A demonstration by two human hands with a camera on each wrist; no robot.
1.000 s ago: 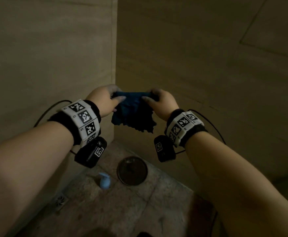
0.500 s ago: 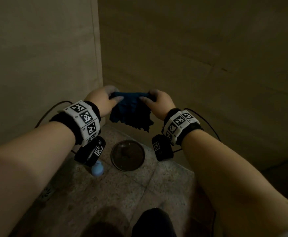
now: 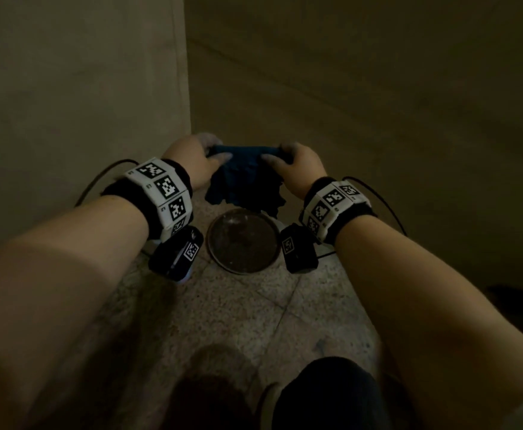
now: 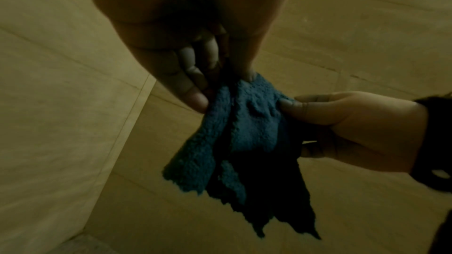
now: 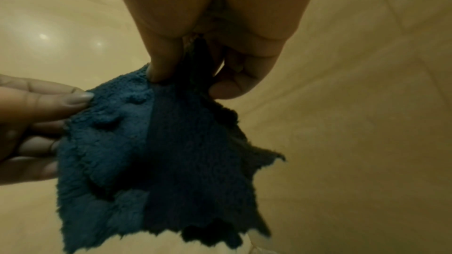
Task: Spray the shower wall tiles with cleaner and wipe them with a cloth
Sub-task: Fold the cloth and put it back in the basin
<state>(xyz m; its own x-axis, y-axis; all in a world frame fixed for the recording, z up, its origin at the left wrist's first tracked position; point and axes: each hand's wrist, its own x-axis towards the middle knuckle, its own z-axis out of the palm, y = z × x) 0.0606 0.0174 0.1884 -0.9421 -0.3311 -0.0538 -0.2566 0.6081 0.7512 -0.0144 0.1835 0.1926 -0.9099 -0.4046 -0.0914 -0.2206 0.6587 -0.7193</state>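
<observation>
1. We hold a dark blue cloth [image 3: 244,178] in the air, in the corner of a dim shower stall, with its top edge stretched between our two hands and the ragged lower edge hanging free.
2. Our left hand [image 3: 192,161] pinches the cloth's left end between thumb and curled fingers; our right hand [image 3: 297,169] pinches the right end the same way.
3. We judge that the two-handed hold is meant to spread or refold the cloth into a flat pad before wiping.
4. The tan wall tiles [image 3: 362,97] stand just beyond the cloth, meeting a second wall [image 3: 77,88] at the corner; the cloth does not yet touch either.
5. Directly under the cloth, on the speckled floor [image 3: 238,308], sits a round dark basin [image 3: 243,240].
6. A pale blue object peeps out beneath our left wrist camera [image 3: 176,252]; we cannot tell what it is.
7. Nothing stands between the cloth and the tiles.
</observation>
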